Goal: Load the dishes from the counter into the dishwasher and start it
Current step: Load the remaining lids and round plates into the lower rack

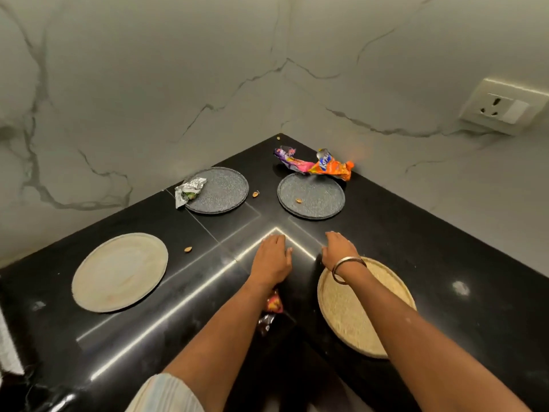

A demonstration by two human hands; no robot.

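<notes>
Both your left hand [271, 257] and right hand [338, 249] lie flat and released on the black counter [445, 233] at frame centre, grasping nothing. The 4 plates sit apart: grey plates [218, 190] upper centre, pale plate [118, 272] left, tan plate [350, 310] under your right wrist. Clear the wrappers [315, 163] first, I'd judge, then lift each plate by its rim.

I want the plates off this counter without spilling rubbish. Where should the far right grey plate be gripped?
Judging by its pose, take the grey plate at its near rim, coming from the front. It lies flat, and the wrapper overhangs its far edge, so that side is blocked. A shell lies on it, so lift it level.
</notes>
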